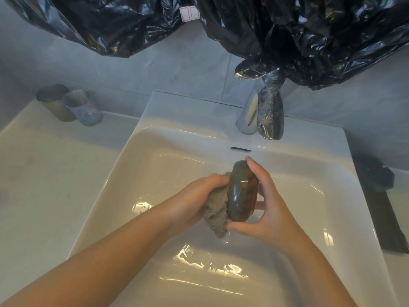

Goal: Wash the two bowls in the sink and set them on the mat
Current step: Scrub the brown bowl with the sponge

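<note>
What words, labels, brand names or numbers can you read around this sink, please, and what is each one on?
No text can be read in this view.
Two red-edged white stickers on the black plastic sheet: no writing can be made out.
The bowl, cloth, two cups and tap: no marks show.

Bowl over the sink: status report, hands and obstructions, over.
Right hand grips bowl on edge over sink basin. Left hand presses cloth against it. Second bowl not in view. No obstruction seen.
</note>
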